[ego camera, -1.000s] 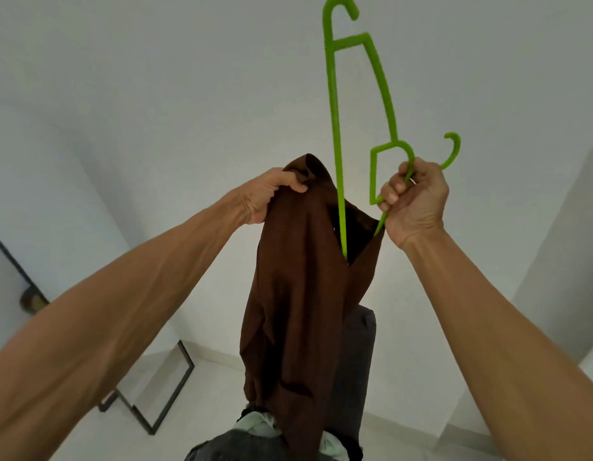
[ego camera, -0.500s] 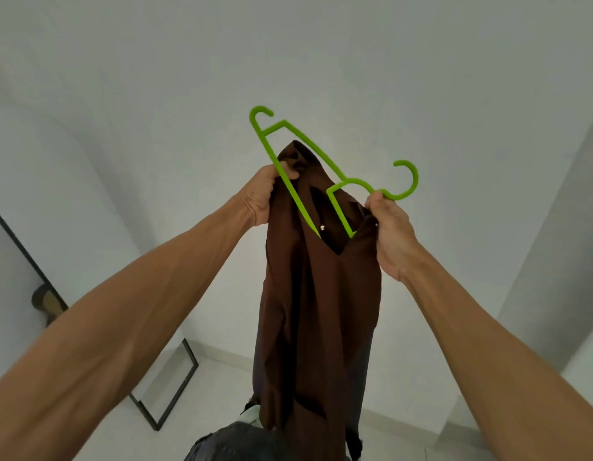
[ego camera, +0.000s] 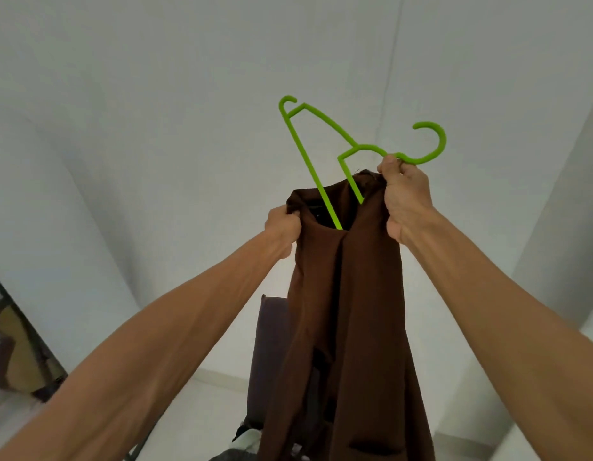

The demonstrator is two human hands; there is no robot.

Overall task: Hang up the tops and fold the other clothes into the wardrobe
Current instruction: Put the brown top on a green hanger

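Bright, flat light, wide lens

Soft light fills the pale grey walls (ego camera: 155, 94), which shade darker toward the corners and bow at the view's edges. The long brown fabric garment (ego camera: 364, 277) goes near black in its lower folds; the bright green plastic hanger (ego camera: 301, 151) stands crisp. The bare forearms (ego camera: 162, 344) stretch and smear low down, and the dark-framed mirror (ego camera: 15, 344) is blurred.

The left forearm (ego camera: 188, 327) and right forearm (ego camera: 488, 311) are bare along their whole visible length. Both are lean, and long ridges of tendon and faint veins show on the left one. The left hand (ego camera: 281, 227) and right hand (ego camera: 404, 201) are bare too, knuckles showing.
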